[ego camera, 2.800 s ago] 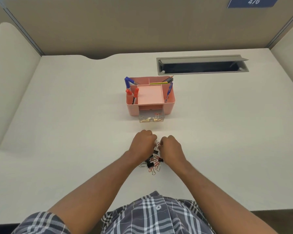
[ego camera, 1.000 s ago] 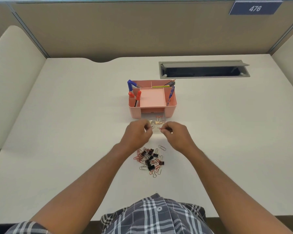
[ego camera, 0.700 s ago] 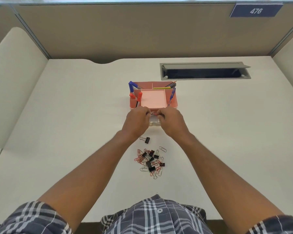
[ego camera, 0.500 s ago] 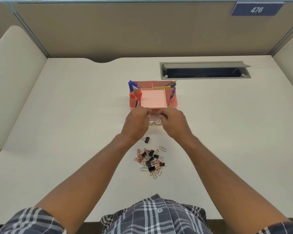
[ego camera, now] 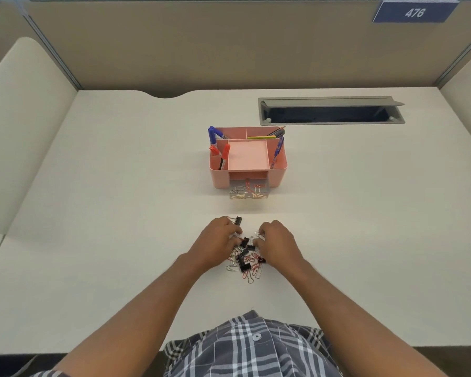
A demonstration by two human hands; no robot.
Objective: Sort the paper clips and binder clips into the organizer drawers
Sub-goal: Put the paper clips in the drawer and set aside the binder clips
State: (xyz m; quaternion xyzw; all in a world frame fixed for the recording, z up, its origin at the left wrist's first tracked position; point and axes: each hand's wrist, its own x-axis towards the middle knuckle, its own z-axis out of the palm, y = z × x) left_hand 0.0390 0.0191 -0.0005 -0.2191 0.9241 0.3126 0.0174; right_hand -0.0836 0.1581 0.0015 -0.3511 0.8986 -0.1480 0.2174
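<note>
- The pile of clips [ego camera: 245, 258] lies on the counter [ego camera: 120, 240] close to the person, paper clips and black binder clips tangled together. A pick from it could lift several linked clips at once, and the wrong kind might ride along.
- The left hand [ego camera: 218, 244] and right hand [ego camera: 279, 244] rest on either side of the pile, fingers curled down into it. Whether either hand pinches a clip I cannot tell; a loose pinch could drop one on the way.
- One binder clip [ego camera: 237, 220] sits apart, just beyond the left hand, and is easily knocked farther off.
- Further out, the clear drawer [ego camera: 249, 192] stands pulled out of the pink organizer [ego camera: 279, 175], with paper clips already inside. It is shallow, so a tossed clip may bounce out.
</note>
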